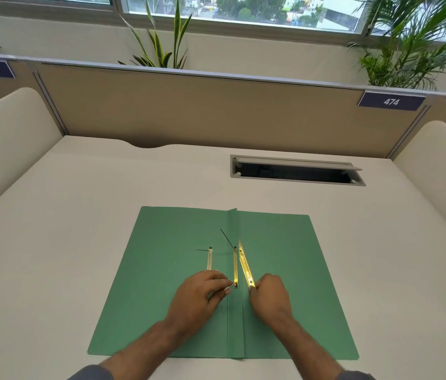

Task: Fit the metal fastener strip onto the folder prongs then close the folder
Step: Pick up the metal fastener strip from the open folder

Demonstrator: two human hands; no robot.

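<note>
Folder (276, 270) lies open on the desk (79, 215). Right hand (269, 293) pinches the near end of the strip (245, 266), which slants just right of the spine; left hand (202, 293) pinches the near prong (230, 287) upright. Best to line the strip's hole over that prong first, keeping it vertical, then lower the far end

Cream desk (106, 215) with open cable hatch (297, 171), beige partition (202, 111) labelled 474, leafy plants (413, 45) behind, daylit windows (243, 9)
</note>
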